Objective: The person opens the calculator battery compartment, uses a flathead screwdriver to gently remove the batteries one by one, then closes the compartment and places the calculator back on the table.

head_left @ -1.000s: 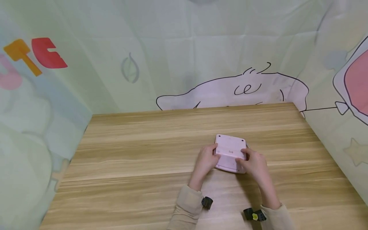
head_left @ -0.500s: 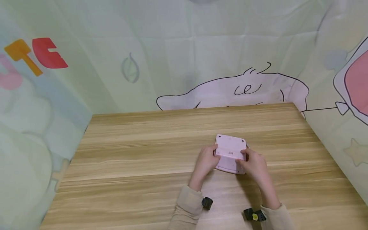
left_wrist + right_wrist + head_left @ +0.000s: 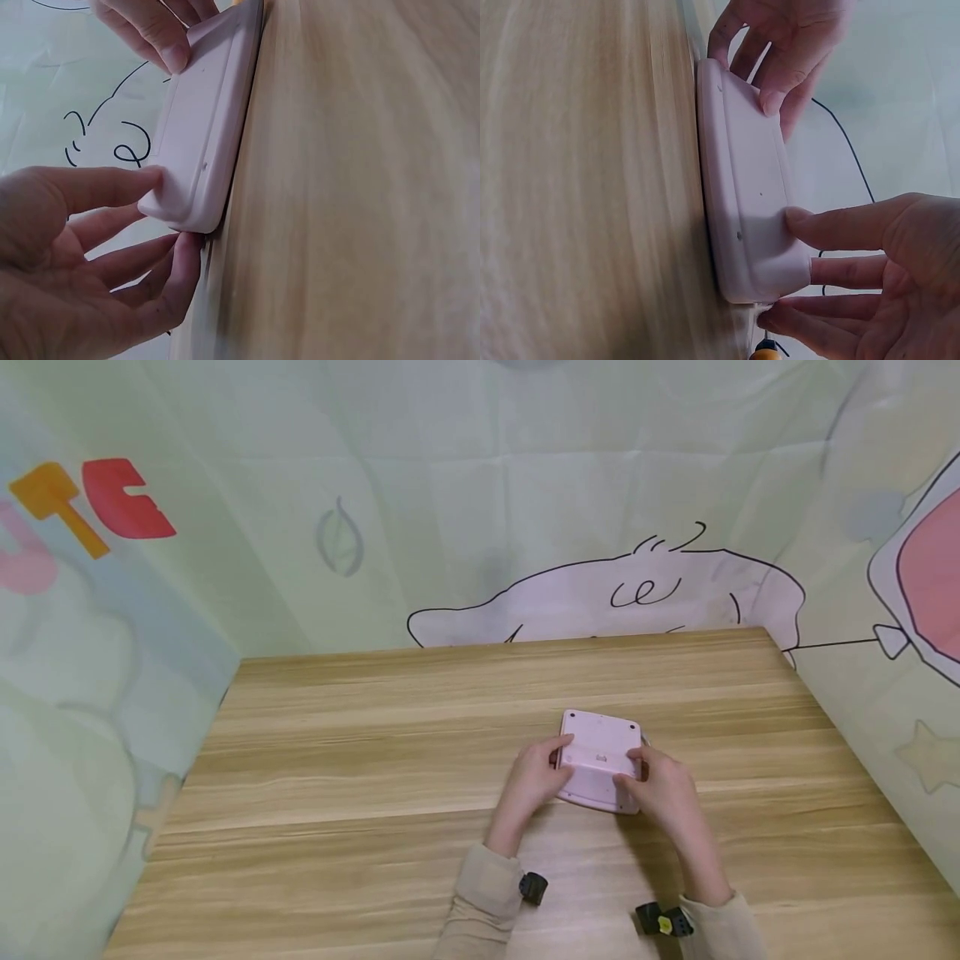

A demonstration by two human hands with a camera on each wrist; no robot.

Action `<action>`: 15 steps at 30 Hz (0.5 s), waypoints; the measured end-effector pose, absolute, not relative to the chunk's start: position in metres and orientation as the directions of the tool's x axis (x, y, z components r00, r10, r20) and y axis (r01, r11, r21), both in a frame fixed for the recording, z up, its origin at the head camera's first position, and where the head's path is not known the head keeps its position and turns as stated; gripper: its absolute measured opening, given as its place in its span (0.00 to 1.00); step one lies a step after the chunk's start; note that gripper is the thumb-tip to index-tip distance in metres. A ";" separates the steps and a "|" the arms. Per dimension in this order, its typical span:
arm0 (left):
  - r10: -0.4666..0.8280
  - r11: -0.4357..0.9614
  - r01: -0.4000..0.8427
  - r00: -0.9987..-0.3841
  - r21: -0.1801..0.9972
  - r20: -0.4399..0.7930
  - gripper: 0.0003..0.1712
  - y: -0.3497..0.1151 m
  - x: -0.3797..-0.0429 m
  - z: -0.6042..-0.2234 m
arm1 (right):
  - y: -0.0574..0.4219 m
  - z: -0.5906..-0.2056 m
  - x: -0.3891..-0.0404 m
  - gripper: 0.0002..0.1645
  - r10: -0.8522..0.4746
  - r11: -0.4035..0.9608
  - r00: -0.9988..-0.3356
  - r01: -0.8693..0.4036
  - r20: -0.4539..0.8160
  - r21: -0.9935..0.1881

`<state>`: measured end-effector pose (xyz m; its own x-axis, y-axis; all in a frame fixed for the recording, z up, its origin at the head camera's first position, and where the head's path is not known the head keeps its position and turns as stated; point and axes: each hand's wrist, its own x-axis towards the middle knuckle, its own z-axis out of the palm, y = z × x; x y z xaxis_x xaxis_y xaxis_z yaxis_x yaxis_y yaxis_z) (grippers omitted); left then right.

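A pale pink plastic device, shaped like a desk calculator, lies with its underside up on the table. Small dark dots mark its corners, and a step crosses its back. My left hand holds the left edge, its thumb on the upper face and other fingers at the side. At the opposite edge, my right hand pinches the device, with the thumb on top and fingertips by the lower rim. The side facing the table is hidden.
Beyond the device's right edge, a thin metal shaft with a black and orange handle, like a screwdriver, shows in the right wrist view. The wood-grain table meets a printed cloth backdrop at its back and sides.
My left hand and forearm have shifted slightly left, and the thumb has slid a little toward the device's left edge. The right hand stays nearly in place.
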<state>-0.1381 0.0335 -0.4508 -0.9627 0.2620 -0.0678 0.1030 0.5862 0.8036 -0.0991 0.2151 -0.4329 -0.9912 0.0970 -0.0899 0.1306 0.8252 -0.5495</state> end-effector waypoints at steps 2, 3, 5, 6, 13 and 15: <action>0.273 0.573 0.100 -0.959 0.814 -0.074 0.28 0.032 -0.138 -0.451 | 0.215 -0.433 -0.099 0.26 0.083 0.831 -0.993 0.113 -0.079 -0.544; 0.278 0.570 0.098 -0.957 0.816 -0.079 0.28 0.032 -0.138 -0.450 | 0.215 -0.433 -0.098 0.26 0.074 0.834 -0.995 0.102 -0.073 -0.543; 0.283 0.563 0.094 -0.955 0.821 -0.085 0.27 0.031 -0.137 -0.451 | 0.215 -0.432 -0.098 0.27 0.053 0.834 -0.997 0.077 -0.061 -0.546; 0.285 0.560 0.093 -0.955 0.823 -0.086 0.27 0.031 -0.137 -0.451 | 0.215 -0.432 -0.098 0.27 0.039 0.834 -0.998 0.060 -0.050 -0.549; 0.309 0.560 0.117 -0.948 0.820 -0.076 0.28 0.030 -0.138 -0.454 | 0.215 -0.434 -0.100 0.25 -0.017 0.810 -0.999 -0.041 0.047 -0.586; 0.318 0.549 0.128 -0.946 0.826 -0.064 0.28 0.029 -0.138 -0.455 | 0.214 -0.436 -0.101 0.23 -0.020 0.795 -0.996 -0.067 0.085 -0.603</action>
